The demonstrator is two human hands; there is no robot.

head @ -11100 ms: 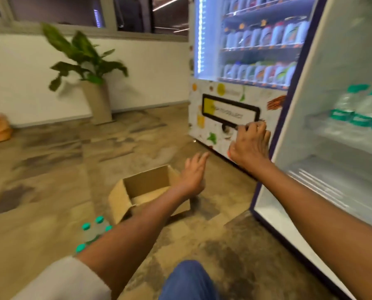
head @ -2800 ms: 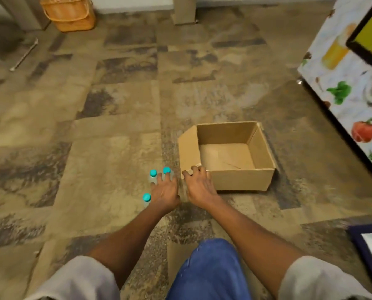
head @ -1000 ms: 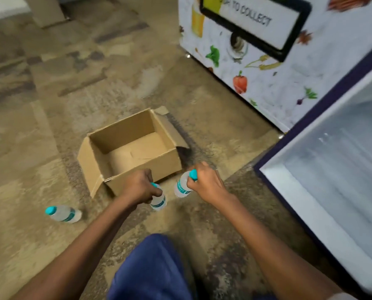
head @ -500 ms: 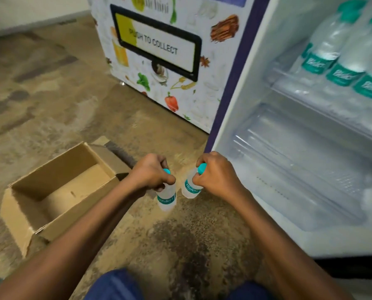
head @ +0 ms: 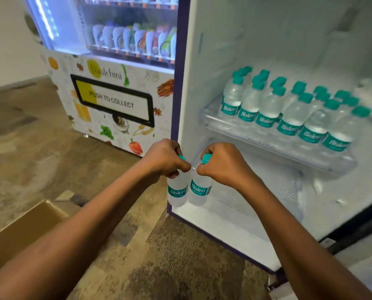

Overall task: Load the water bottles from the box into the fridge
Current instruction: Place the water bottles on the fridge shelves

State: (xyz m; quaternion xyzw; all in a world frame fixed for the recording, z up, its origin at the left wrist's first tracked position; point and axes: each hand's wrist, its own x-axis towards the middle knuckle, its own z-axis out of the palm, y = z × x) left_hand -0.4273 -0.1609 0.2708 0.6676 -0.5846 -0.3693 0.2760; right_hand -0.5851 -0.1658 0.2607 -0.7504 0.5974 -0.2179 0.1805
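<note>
This is a shared refreshment corner in an office or similar commercial building, not a home kitchen. A lit vending machine [head: 115, 83] stands against a plain white wall [head: 5, 40], with rows of packaged goods [head: 135, 40] behind its glass and a flap [head: 112, 101] reading "PUSH TO COLLECT". Just beside it an open fridge [head: 267, 40] carries a shelf [head: 267, 146] stocked only with identical small water bottles [head: 289, 113]. A cardboard box [head: 18, 232] sits on the mottled brown floor [head: 40, 148].
</note>
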